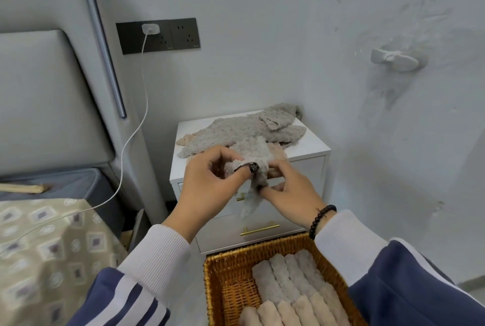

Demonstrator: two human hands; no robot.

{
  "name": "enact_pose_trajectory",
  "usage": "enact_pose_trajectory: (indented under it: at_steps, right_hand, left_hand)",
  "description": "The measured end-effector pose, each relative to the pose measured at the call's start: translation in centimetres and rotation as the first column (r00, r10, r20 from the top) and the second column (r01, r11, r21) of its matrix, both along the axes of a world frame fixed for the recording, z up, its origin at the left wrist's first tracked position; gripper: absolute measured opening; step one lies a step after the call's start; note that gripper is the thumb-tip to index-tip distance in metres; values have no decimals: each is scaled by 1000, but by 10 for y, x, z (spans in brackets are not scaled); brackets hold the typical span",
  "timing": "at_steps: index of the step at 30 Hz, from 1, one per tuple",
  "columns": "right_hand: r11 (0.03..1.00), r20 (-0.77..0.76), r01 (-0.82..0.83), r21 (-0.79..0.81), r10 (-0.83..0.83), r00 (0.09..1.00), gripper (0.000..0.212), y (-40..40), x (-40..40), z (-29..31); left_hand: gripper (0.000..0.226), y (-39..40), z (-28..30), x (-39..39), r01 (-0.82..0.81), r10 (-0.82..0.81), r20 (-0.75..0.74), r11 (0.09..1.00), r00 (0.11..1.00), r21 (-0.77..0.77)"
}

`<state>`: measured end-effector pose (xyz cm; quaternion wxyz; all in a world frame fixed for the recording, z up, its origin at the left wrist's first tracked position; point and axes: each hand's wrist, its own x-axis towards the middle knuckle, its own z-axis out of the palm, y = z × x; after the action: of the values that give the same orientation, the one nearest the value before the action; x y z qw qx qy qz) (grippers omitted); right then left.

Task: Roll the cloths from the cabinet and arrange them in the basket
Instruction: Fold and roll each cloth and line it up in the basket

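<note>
While both hands (252, 181) pinch 1 cloth (253, 157): approx 9 rolls (294, 281) in basket (212, 283).

The left hand (210, 181) and right hand (288, 189) meet on one cloth (252, 160), held in front of the cabinet (309, 165). Behind the hands, a pile of cloths (236, 131) lies on the cabinet top. Below and nearer than the hands sits the basket (231, 289), with rolls (294, 289) side by side inside. Left of the left hand is the bed (52, 247); a cable (131, 136) hangs from the socket (157, 35) above it on the wall.
</note>
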<state>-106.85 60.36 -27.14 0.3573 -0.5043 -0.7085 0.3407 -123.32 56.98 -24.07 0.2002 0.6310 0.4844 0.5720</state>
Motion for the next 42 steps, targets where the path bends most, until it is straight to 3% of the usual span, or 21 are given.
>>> enact_pose_trajectory:
  at_steps: [2,5,9,13,16,19,22,24,26,28,30,33,38,40,42]
  right_hand:
    - [989,104,90,117,-102,989,12,-1,4,1]
    - [967,109,178,185,-200,974,14,-2,11,5]
    - [945,80,210,253,-236,968,17,-5,19,14]
    - [943,203,167,288,-231,952,21,-9,27,13]
    - [951,345,118,286,-217,913,18,-12,33,12]
    - [972,489,87,217,-186,852,19,-12,41,10]
    - [990,548,106,88,-137,825,15,-9,53,11]
    - [990,459,138,8,-126,879,8,-9,58,16]
    - [981,284,180,-78,-151,947,9,-12,60,25]
    - [972,146,169,-162,-146,978,12,-16,59,35]
    - [971,117,110,-214,-86,989,15,-23,54,43]
    - [972,123,21,-234,8,992,25,-31,45,50]
    - [883,-62,-199,-425,191,980,36,-41,33,55]
    - [895,-14,-223,-387,236,972,36,-42,32,50]
    - [952,163,-179,-247,223,961,25,-42,32,44]
  left_hand:
    - [17,-7,-4,-9,-20,20,4,1000,1000,-3]
    - [16,-18,-8,-24,-81,80,-32,996,996,-32]
    - [26,-29,-17,-42,-229,215,-226,973,950,-34]
    - [23,-25,-28,-53,-277,214,-404,955,889,-104]
    - [27,-21,-36,-55,-304,202,-446,938,872,-169]
    - [31,-19,-37,-56,-302,209,-388,933,897,-195]
    - [13,-15,-35,-59,-331,254,-329,922,910,-203]
    - [10,-9,-37,-64,-374,308,-270,896,912,-239]
    - [25,-4,-39,-66,-356,322,-157,875,934,-329]
    - [47,-3,-41,-62,-265,285,-16,870,959,-417]
    - [60,-2,-40,-53,-149,229,117,870,966,-470]
    - [34,-3,-32,-35,-28,143,204,875,968,-483]
    - [25,-6,-17,-10,71,51,250,886,967,-458]
    - [20,-8,-15,-3,125,17,296,882,955,-453]
    - [21,-8,-16,0,167,-15,320,875,947,-454]
